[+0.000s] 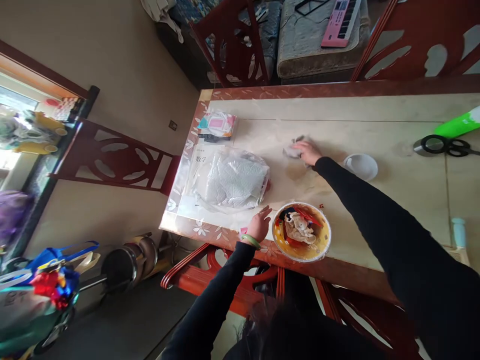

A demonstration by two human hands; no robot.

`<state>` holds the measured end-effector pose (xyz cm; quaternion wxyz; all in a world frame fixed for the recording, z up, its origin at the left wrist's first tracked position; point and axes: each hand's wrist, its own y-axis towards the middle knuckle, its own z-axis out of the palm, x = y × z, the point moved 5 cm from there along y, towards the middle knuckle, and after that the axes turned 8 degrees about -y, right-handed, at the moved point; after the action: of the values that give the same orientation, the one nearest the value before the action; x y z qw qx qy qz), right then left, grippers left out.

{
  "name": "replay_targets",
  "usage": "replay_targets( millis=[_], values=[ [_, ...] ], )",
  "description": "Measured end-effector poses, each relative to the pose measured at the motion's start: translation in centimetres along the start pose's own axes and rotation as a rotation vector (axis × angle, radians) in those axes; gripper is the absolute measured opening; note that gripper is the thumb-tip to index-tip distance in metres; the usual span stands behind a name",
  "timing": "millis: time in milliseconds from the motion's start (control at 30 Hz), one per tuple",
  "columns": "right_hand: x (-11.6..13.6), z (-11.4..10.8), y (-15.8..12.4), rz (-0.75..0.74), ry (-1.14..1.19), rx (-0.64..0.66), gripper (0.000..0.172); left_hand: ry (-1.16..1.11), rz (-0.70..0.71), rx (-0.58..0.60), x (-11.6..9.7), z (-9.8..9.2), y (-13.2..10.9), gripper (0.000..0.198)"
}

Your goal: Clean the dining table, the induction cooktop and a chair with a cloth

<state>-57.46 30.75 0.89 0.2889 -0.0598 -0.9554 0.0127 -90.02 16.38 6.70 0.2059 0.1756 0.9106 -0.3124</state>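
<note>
My right hand (pixel 309 152) is stretched out over the middle of the table (pixel 405 200), pressing a crumpled greyish cloth (pixel 291 150) against the top. Motion blurs the cloth, so its exact kind is unclear. By the near edge, my left hand (pixel 259 226) has its fingers extended, with nothing in them and a green bangle at the wrist. Just right of it stands a yellow waste bin (pixel 325 239) holding crumpled paper and wrappers. Beyond my left hand lies a clear plastic bag (pixel 237 177) with something white and quilted inside, on top of a math book (pixel 195 161).
A white bowl (pixel 361 166) sits below my right forearm's far side. Black tape (pixel 434 145), scissors (pixel 459 147) and a green bottle (pixel 459 123) lie at the right. A wipes pack (pixel 217 123) is at the far left corner. Wooden chairs (pixel 232 42) surround the table.
</note>
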Motion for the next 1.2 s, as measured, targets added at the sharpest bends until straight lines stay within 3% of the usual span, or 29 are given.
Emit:
replay_targets(
  millis=[67,167,267,333,433,500,600,700,833,933,1033,1167,1200],
  values=[
    [0.0,1.2,0.3,0.064,-0.015,-0.041,0.067,-0.049,-0.075,-0.024,1.9,-0.7,-3.0,0.048],
    [0.8,4.1,-3.4,-0.034,-0.016,-0.007,0.070,-0.016,-0.198,-0.056,4.8,-2.0,-6.5,0.047],
    [1.7,5.6,-8.9,-0.198,0.043,0.081,0.065,0.087,-0.296,-0.021,7.0,-2.3,-7.9,0.049],
    [1.5,5.5,-11.3,-0.194,0.138,0.143,0.058,0.148,-0.323,0.043,7.7,-1.6,-7.7,0.058],
    [0.8,4.0,-12.2,-0.100,0.276,0.149,0.051,0.215,-0.332,0.099,8.2,0.3,-6.6,0.086],
    [0.4,2.1,-12.1,-0.012,0.371,0.024,0.051,0.252,-0.329,0.060,8.5,1.4,-5.7,0.099],
    [0.6,-0.8,-13.7,0.085,0.519,-0.164,0.050,0.284,-0.296,-0.049,9.2,2.3,-4.6,0.105],
    [1.5,-3.4,-18.3,0.074,0.551,-0.251,0.052,0.262,-0.222,-0.089,10.2,2.5,-3.9,0.102],
    [0.8,-5.2,-28.5,0.098,0.452,-0.362,0.055,0.199,-0.096,-0.120,11.0,1.2,-3.0,0.086],
    [-1.8,-3.3,-36.8,0.280,0.343,-0.409,0.057,0.103,-0.071,-0.125,10.8,0.1,-2.3,0.085],
    [-4.2,0.9,-43.0,0.473,0.211,-0.389,0.058,-0.050,-0.122,-0.155,10.4,-0.6,-1.7,0.068],
    [-4.6,6.1,-45.8,0.470,-0.072,-0.337,0.054,-0.194,-0.199,-0.180,10.1,-1.4,-1.7,0.016],
    [-4.5,6.9,-45.7,0.457,-0.147,-0.344,0.053,-0.245,-0.212,-0.176,10.1,-1.6,-2.1,0.012]
  ],
)
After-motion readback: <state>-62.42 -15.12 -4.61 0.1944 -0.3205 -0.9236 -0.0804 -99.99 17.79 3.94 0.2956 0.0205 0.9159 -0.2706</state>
